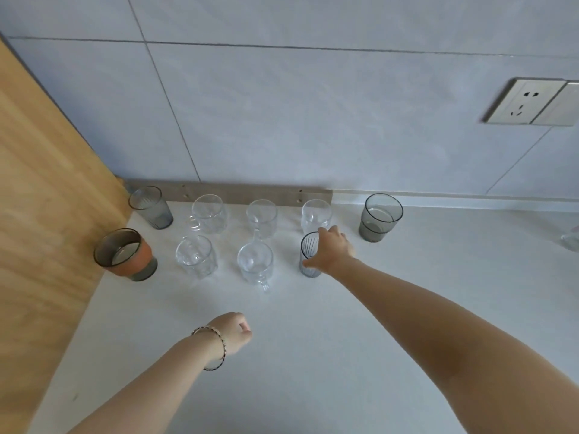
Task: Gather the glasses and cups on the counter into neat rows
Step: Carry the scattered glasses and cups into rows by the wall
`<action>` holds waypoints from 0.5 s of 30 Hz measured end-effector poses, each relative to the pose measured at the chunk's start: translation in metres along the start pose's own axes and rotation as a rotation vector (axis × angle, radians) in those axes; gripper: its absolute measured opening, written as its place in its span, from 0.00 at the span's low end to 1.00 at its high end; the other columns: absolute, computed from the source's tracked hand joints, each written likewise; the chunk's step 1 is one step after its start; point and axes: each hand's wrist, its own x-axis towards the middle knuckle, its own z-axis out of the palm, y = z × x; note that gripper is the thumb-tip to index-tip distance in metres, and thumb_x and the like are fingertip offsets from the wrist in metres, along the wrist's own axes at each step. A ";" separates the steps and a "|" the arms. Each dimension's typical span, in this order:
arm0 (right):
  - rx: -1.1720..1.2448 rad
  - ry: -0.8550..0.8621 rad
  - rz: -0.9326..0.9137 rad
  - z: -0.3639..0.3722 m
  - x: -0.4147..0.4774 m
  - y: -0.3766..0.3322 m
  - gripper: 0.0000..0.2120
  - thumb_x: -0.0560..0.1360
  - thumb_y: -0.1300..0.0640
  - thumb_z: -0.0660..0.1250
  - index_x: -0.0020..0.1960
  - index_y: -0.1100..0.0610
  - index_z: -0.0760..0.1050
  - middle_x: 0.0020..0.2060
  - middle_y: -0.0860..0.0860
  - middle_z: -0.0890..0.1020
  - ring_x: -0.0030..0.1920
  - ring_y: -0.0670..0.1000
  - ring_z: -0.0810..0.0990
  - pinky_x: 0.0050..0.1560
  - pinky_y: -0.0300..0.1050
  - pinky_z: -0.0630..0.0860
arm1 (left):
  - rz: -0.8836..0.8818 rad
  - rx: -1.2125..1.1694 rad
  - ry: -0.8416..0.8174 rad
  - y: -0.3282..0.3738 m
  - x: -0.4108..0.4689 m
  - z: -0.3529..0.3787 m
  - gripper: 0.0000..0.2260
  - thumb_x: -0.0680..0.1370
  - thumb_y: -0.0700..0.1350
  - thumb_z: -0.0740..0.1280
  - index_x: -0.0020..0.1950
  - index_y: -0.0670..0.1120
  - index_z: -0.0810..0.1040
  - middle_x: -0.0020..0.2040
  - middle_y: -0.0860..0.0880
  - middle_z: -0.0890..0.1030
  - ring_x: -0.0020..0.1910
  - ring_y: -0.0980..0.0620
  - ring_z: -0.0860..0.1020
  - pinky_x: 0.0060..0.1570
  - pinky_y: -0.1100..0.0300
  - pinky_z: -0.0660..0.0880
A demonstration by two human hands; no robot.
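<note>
Two rows of glasses stand on the white counter (pixel 313 355). The back row holds a smoky ribbed glass (pixel 151 207), three clear cups (pixel 209 213) (pixel 262 218) (pixel 315 214) and a smoky tumbler (pixel 379 217). In front stand a grey glass with an orange sleeve (pixel 125 255), a clear cup (pixel 195 256), a clear handled mug (pixel 255 266) and a ribbed grey glass (pixel 308 256). My right hand (pixel 332 250) is wrapped around the ribbed grey glass, which rests on the counter. My left hand (pixel 233 332) hovers over the counter in a loose fist, holding nothing.
A wooden panel (pixel 40 214) borders the counter on the left. The tiled wall (pixel 282 120) rises behind the glasses, with a socket plate (pixel 529 101) at the upper right. A clear glass object (pixel 571 241) shows at the right edge.
</note>
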 end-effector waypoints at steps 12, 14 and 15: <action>0.011 -0.117 0.052 0.012 -0.027 0.047 0.40 0.70 0.51 0.72 0.74 0.57 0.53 0.67 0.56 0.68 0.67 0.57 0.70 0.63 0.50 0.70 | 0.110 0.068 -0.043 0.032 0.014 0.005 0.03 0.78 0.45 0.58 0.47 0.51 0.70 0.58 0.49 0.76 0.49 0.53 0.70 0.49 0.65 0.66; 0.013 -0.178 0.083 0.009 -0.038 0.078 0.35 0.72 0.52 0.69 0.73 0.56 0.56 0.66 0.56 0.70 0.66 0.57 0.71 0.62 0.50 0.71 | 0.149 0.105 -0.049 0.053 0.017 0.007 0.02 0.78 0.44 0.58 0.47 0.50 0.70 0.58 0.48 0.77 0.49 0.52 0.71 0.50 0.65 0.66; 0.024 -0.191 0.096 0.007 -0.044 0.095 0.33 0.73 0.52 0.68 0.74 0.54 0.57 0.66 0.55 0.70 0.66 0.56 0.72 0.62 0.49 0.71 | 0.168 0.129 -0.053 0.065 0.017 0.009 0.02 0.78 0.44 0.58 0.47 0.50 0.70 0.57 0.48 0.77 0.51 0.52 0.72 0.51 0.64 0.67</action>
